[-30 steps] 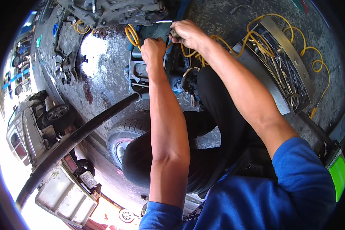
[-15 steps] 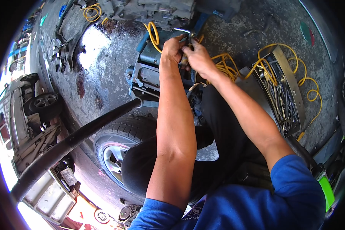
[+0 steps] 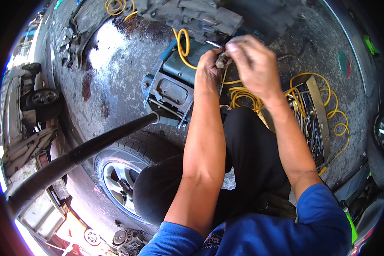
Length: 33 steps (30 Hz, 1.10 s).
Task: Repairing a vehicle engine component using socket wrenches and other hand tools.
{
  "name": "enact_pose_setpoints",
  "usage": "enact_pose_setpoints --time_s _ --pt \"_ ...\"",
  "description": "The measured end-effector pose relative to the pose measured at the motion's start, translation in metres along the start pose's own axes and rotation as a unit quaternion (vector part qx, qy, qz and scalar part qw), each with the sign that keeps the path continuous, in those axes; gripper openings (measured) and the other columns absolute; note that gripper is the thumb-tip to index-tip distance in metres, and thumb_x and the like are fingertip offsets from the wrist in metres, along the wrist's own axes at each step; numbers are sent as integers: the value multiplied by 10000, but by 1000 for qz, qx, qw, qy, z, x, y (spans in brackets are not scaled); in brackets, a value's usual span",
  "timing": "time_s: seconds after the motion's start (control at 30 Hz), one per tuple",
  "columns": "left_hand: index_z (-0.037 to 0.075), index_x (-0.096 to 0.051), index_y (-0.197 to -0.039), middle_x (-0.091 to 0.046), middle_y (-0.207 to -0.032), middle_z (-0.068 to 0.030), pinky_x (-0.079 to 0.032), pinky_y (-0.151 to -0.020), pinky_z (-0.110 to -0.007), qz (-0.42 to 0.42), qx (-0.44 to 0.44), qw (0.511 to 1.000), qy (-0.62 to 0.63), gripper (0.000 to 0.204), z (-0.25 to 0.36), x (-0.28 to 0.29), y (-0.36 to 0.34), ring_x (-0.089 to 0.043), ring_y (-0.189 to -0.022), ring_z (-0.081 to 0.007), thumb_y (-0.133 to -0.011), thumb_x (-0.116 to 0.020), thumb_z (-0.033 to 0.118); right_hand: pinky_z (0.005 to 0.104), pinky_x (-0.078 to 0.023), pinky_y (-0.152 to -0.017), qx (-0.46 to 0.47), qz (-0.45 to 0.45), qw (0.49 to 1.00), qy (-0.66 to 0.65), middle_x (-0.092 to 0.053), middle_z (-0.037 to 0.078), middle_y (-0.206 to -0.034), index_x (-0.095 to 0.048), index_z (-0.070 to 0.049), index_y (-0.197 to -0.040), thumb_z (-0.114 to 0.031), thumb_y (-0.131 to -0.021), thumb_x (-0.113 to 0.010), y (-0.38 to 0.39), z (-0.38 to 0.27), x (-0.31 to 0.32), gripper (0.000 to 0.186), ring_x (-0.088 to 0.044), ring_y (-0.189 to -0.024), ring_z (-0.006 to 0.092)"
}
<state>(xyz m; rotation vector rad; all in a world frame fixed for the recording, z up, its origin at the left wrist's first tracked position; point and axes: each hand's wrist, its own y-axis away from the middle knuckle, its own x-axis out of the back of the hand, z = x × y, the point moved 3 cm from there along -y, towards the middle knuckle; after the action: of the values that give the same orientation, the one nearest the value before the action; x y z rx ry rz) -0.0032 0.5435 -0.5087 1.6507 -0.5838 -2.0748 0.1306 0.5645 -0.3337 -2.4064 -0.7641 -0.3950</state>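
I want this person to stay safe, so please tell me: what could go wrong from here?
The yellow hose lies in loose loops by the right knee and might catch a foot. The dark tool in the left hand might slip, as only that hand seems to grip it. The dark patch on the floor may be slippery if it is wet, which I cannot tell for certain.

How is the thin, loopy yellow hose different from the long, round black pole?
The yellow hose curls in loops, while the black pole looks nearly straight. The yellow hose is thin; the black pole is much thicker. Both are long.
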Motion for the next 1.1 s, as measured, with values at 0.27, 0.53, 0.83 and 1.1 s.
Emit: enact_pose_setpoints --time_s 0.27,0.53,0.83,1.1 --pt "-62 -529 -1076 -624 -958 -170 -603 -628 -365 7 -45 997 -56 227 -10 -8 11 -651 -733 -230 -930 -525 112 446 -504 -876 -80 -399 907 -109 -609 301 -1122 -575 56 -1175 -330 -853 -648 -14 20 -68 507 -608 -1049 411" --pt "-71 -518 -1204 -565 -1162 -217 -518 -862 -348 -89 -153 976 -127 414 -29 29 17 -574 -1050 -188 -918 -561 225 425 -443 -653 61 -291 953 -63 -559 205 -624 -563 17 -685 -346 -960 -493 8 32 -89 460 -572 -620 354" --pt "-58 -538 -1087 -603 -1045 -165 -517 -885 -392 -154 -130 979 44 311 13 60 12 -604 -923 -254 -967 -436 209 395 -400 -902 28 57 998 3 -607 138 -973 -609 -1 -910 -170 -868 -628 24 6 -85 175 -546 -997 290" --pt "-74 -562 -1067 -666 -1004 -220 -579 -654 -375 13 74 961 -267 349 20 -3 9 -680 -821 -316 -996 -414 235 251 -478 -529 -523 -97 742 -408 -557 12 -699 -556 -92 -971 -423 -891 -645 33 56 -60 352 -583 -606 125"
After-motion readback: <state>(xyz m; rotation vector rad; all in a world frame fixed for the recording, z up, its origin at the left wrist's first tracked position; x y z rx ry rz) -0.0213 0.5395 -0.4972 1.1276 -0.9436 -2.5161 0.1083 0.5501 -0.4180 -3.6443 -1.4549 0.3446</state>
